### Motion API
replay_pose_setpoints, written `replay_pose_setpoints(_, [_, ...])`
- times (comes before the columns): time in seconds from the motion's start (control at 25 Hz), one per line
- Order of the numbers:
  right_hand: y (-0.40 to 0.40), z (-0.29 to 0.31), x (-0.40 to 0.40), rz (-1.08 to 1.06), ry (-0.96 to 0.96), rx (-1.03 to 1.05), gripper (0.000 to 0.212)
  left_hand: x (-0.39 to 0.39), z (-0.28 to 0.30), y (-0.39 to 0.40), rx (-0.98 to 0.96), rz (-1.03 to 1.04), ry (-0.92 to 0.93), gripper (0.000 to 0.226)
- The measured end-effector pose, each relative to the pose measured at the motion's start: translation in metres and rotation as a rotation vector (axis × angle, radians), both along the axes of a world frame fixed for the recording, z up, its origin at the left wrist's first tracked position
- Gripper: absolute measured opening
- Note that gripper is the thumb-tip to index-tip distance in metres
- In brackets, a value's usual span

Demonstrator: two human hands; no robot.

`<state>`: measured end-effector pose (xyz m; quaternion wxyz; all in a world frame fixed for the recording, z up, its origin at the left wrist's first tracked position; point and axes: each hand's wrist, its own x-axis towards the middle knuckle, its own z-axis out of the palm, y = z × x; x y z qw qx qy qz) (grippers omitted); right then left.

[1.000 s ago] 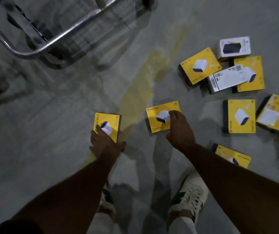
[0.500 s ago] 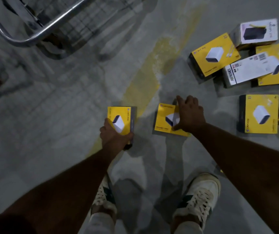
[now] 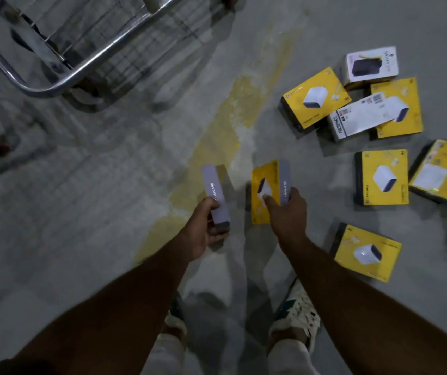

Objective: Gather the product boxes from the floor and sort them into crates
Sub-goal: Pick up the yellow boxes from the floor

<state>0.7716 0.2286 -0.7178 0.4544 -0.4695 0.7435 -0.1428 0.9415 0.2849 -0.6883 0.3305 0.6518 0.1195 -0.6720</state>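
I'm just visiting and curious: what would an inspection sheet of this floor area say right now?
Surface: grey concrete floor with a worn yellow painted stripe.
Job's things: one box in the left hand, seen edge-on; one yellow box in the right hand; more yellow boxes on the floor at the right, plus a white box and a white labelled box lying across two yellow ones.
Clutter: nothing seen.
Grippers: left hand grips its box; right hand pinches its box.
Cables: nothing seen.
Surroundings: metal trolley frame at top left; the person's white shoes below.
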Motion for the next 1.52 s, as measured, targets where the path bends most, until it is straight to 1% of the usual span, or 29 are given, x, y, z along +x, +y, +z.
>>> replay_pose_setpoints(0.04, [-0.001, 0.016, 0.003, -0.025, -0.104, 0.012, 0.044, -0.005, 0.009, -0.002, -0.017, 0.021, 0.044, 0.029])
replay_pose_setpoints(0.12, [-0.002, 0.042, 0.004, -0.037, -0.346, 0.099, 0.027, -0.011, 0.023, -0.005, -0.079, 0.029, 0.166, 0.048])
replay_pose_setpoints(0.2, [-0.007, 0.068, -0.008, -0.203, -0.598, 0.258, 0.023, -0.008, 0.037, -0.004, -0.123, 0.075, 0.319, 0.058])
replay_pose_setpoints(0.28, [-0.012, 0.086, -0.033, -0.383, -0.836, 0.404, 0.026, -0.001, 0.05, -0.001, -0.139, 0.124, 0.439, 0.062])
replay_pose_setpoints(0.32, [-0.015, 0.091, -0.047, -0.432, -0.923, 0.43, 0.031, 0.0, 0.056, 0.0, -0.148, 0.13, 0.468, 0.067])
replay_pose_setpoints(0.4, [-0.016, 0.102, -0.067, -0.475, -1.036, 0.437, 0.038, -0.003, 0.066, 0.0, -0.171, 0.13, 0.489, 0.078])
replay_pose_setpoints(0.48, [-0.013, 0.109, -0.075, -0.479, -1.099, 0.488, 0.039, -0.015, 0.076, -0.008, -0.188, 0.115, 0.496, 0.078])
replay_pose_setpoints(0.56, [-0.011, 0.109, -0.077, -0.348, -1.028, 0.54, 0.04, -0.032, 0.086, -0.018, -0.191, 0.062, 0.539, 0.075])
replay_pose_setpoints(0.6, [-0.01, 0.106, -0.077, -0.256, -0.96, 0.524, 0.041, -0.038, 0.091, -0.022, -0.183, 0.03, 0.562, 0.075])
replay_pose_setpoints(0.64, [-0.011, 0.106, -0.078, -0.208, -0.898, 0.487, 0.038, -0.044, 0.095, -0.026, -0.181, -0.009, 0.577, 0.074])
replay_pose_setpoints(0.72, [-0.015, 0.11, -0.083, -0.239, -0.837, 0.426, 0.025, -0.051, 0.095, -0.028, -0.18, -0.115, 0.588, 0.071])
replay_pose_setpoints(0.76, [-0.016, 0.112, -0.086, -0.285, -0.842, 0.424, 0.024, -0.055, 0.095, -0.03, -0.158, -0.171, 0.564, 0.068])
replay_pose_setpoints(0.84, [-0.012, 0.114, -0.097, -0.305, -0.879, 0.455, 0.034, -0.068, 0.092, -0.03, -0.093, -0.34, 0.399, 0.054])
replay_pose_setpoints(0.92, [-0.001, 0.11, -0.108, -0.256, -0.84, 0.462, 0.046, -0.083, 0.089, -0.031, -0.058, -0.479, 0.166, 0.033])
replay_pose_setpoints(0.96, [0.005, 0.108, -0.114, -0.277, -0.811, 0.456, 0.049, -0.09, 0.086, -0.031, -0.04, -0.505, 0.081, 0.031])
replay_pose_setpoints(1.0, [0.011, 0.106, -0.119, -0.32, -0.779, 0.445, 0.052, -0.096, 0.084, -0.03, -0.018, -0.51, 0.044, 0.033])
replay_pose_setpoints(1.08, [0.026, 0.1, -0.13, -0.396, -0.687, 0.41, 0.06, -0.11, 0.08, -0.033, -0.005, -0.558, 0.044, 0.051])
replay_pose_setpoints(1.12, [0.031, 0.096, -0.136, -0.391, -0.655, 0.39, 0.062, -0.119, 0.077, -0.035, -0.017, -0.647, 0.025, 0.057])
replay_pose_setpoints(1.16, [0.035, 0.094, -0.141, -0.37, -0.66, 0.379, 0.061, -0.129, 0.075, -0.036, -0.036, -0.722, -0.008, 0.057])
replay_pose_setpoints(1.2, [0.035, 0.091, -0.147, -0.363, -0.71, 0.397, 0.056, -0.138, 0.071, -0.036, -0.053, -0.75, -0.041, 0.053])
replay_pose_setpoints(1.24, [0.034, 0.085, -0.157, -0.405, -0.772, 0.429, 0.047, -0.148, 0.065, -0.037, -0.051, -0.745, -0.046, 0.049])
replay_pose_setpoints(1.28, [0.03, 0.079, -0.168, -0.447, -0.79, 0.455, 0.037, -0.156, 0.06, -0.039, -0.04, -0.726, -0.027, 0.045])
replay_pose_setpoints(1.32, [0.028, 0.068, -0.182, -0.487, -0.694, 0.428, 0.03, -0.162, 0.055, -0.041, -0.028, -0.708, 0.002, 0.044])
replay_pose_setpoints(1.36, [0.024, 0.054, -0.198, -0.473, -0.455, 0.342, 0.03, -0.166, 0.048, -0.044, -0.021, -0.702, 0.015, 0.045])
replay_pose_setpoints(1.4, [0.021, 0.037, -0.217, -0.368, -0.14, 0.224, 0.036, -0.17, 0.04, -0.045, -0.014, -0.7, 0.014, 0.045])
replay_pose_setpoints(1.44, [0.018, 0.018, -0.235, -0.182, 0.149, 0.14, 0.046, -0.175, 0.029, -0.045, -0.008, -0.697, 0.013, 0.044])
replay_pose_setpoints(1.48, [0.016, 0.003, -0.249, 0.064, 0.351, 0.115, 0.059, -0.179, 0.02, -0.044, -0.005, -0.697, 0.018, 0.042])
replay_pose_setpoints(1.52, [0.016, -0.011, -0.257, 0.318, 0.483, 0.15, 0.071, -0.184, 0.012, -0.042, -0.007, -0.703, 0.022, 0.041])
